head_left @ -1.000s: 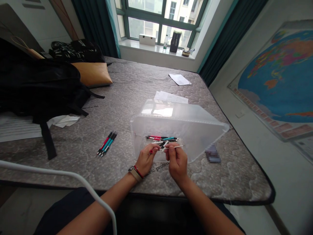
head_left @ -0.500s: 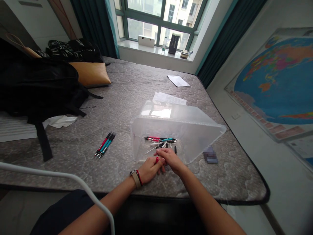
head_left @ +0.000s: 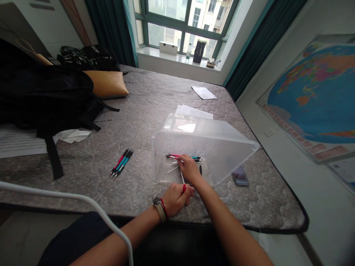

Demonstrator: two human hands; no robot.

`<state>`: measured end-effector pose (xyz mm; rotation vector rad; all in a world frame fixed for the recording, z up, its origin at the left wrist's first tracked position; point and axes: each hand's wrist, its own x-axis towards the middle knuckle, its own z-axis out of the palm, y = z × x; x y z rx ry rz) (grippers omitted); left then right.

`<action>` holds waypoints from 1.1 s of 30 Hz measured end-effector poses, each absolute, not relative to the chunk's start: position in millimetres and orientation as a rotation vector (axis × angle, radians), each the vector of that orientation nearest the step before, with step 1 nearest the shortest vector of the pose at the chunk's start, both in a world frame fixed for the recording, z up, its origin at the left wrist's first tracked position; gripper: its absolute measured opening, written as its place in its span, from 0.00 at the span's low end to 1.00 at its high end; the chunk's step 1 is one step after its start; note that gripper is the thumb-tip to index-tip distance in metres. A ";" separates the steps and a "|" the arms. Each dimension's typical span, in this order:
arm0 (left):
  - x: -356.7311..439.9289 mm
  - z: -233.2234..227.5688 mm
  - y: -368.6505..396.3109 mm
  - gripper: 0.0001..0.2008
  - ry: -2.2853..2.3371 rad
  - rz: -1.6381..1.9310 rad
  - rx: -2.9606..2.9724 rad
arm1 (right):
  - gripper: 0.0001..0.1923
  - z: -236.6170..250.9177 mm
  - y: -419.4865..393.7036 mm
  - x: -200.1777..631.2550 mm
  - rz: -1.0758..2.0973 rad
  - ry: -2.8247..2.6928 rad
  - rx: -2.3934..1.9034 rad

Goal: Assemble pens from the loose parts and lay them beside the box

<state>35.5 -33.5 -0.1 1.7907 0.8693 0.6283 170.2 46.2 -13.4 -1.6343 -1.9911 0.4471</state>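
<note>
Trouble, from where I stand, would probably begin with the thin white rod (head_left: 182, 178): it runs between the red pen part (head_left: 184, 188) and the right hand (head_left: 190, 169), at the near edge of the clear bin (head_left: 230, 147), and a sideways knock from that wrist could bend it or jerk it loose. The left hand (head_left: 176, 199) is closed around the red pen part, just on the near side of the bin; the right reaches into the bin's open mouth, fingers bunched, though I can't tell what they grip. The hands are close, and whether they touch is hidden from me. Fumbling there could also scatter small pieces, since the fingers cover much of the pile. As for looks, the red pen part shows only a short, bright end above the fist; the rod is straight, pale and slender. Inside the bin lie white sticks (head_left: 172, 169), a short black piece (head_left: 200, 169) and coloured pens (head_left: 172, 156); left of it, a row of pens (head_left: 121, 162) lies on the mattress (head_left: 144, 111).
</note>
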 end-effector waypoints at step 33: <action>19.0 5.2 -1.2 0.24 1.025 0.791 1.865 | 0.09 5.9 49.4 177.8 0.570 -1.714 -1.656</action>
